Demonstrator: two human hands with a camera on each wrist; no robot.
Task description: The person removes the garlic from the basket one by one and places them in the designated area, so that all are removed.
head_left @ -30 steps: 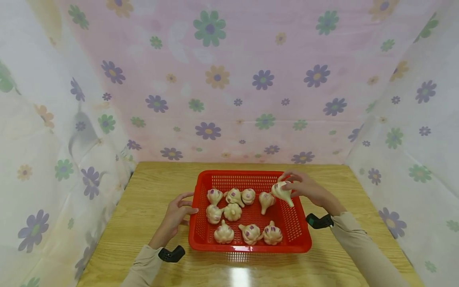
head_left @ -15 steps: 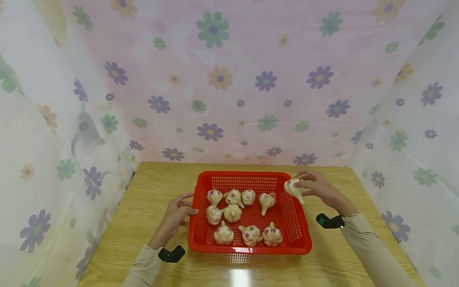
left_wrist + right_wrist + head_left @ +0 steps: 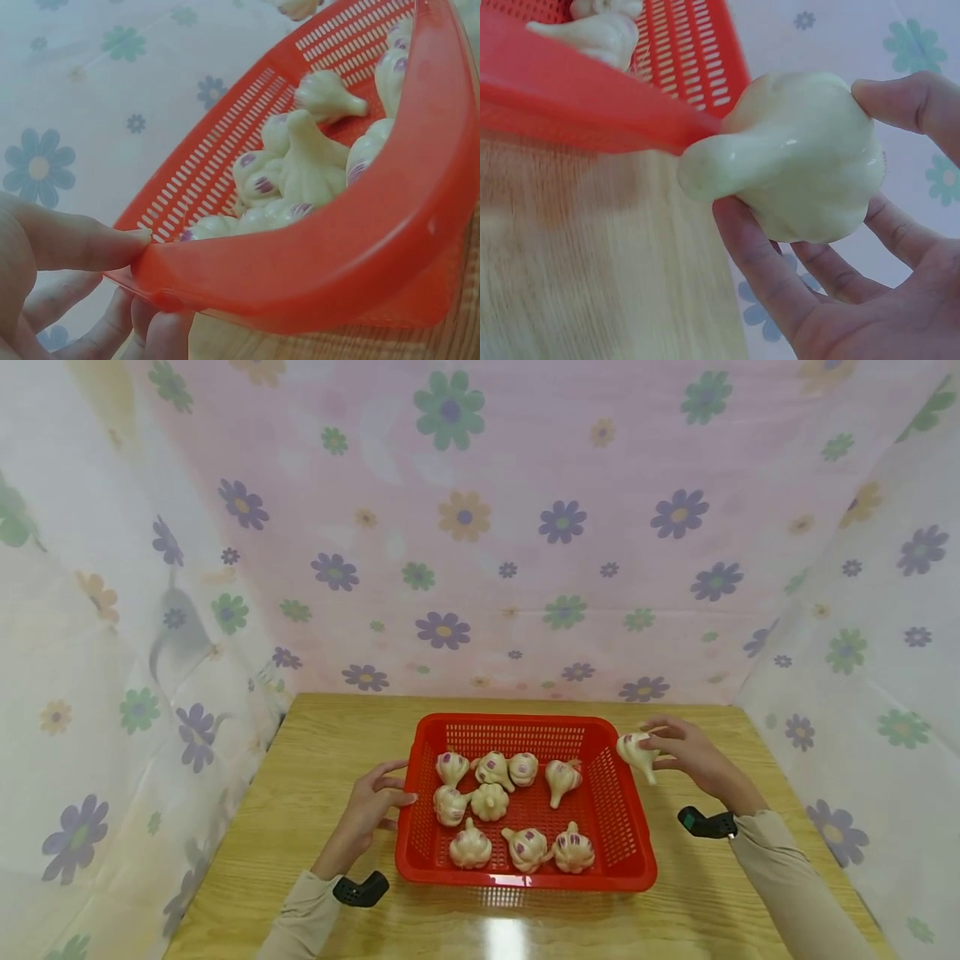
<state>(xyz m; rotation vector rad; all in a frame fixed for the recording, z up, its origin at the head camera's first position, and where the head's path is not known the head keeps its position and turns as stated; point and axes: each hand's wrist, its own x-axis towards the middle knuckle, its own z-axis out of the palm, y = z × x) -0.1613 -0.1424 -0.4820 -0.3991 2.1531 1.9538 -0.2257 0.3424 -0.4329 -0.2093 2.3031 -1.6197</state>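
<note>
Right hand (image 3: 688, 755): your thumb and fingers grasp one garlic bulb (image 3: 637, 755). In the right wrist view your thumb meets it on one side and your fingers support it opposite; its thick stem projects away from your palm. The bulb is held up beside the far right corner of the red basket, over the right part of the table. Whether it touches the rim, you cannot tell from these views.

Left hand (image 3: 367, 810): your grasp is on the basket's left rim. The left wrist view shows your thumb on top of the rim, the other fingers below and outside it.

Red basket (image 3: 525, 882): upright on the wooden table (image 3: 337, 735), its far rim near and roughly parallel to the table's far edge. The walls are slotted. Inside, count nine further garlic bulbs (image 3: 490, 802): five grouped toward the far left corner, three in a row along the near wall, one on its own right of the middle with its stem toward the near side. Several carry purple marks.

On you: beige sleeves (image 3: 798, 885) and a black wrist device (image 3: 361, 890) at each wrist.

Surround: a flower-printed cloth (image 3: 510, 543) rises behind the table's far edge, pinkish there and whiter at the left and right sides. A bright reflection lies on the tabletop in front of the basket.
</note>
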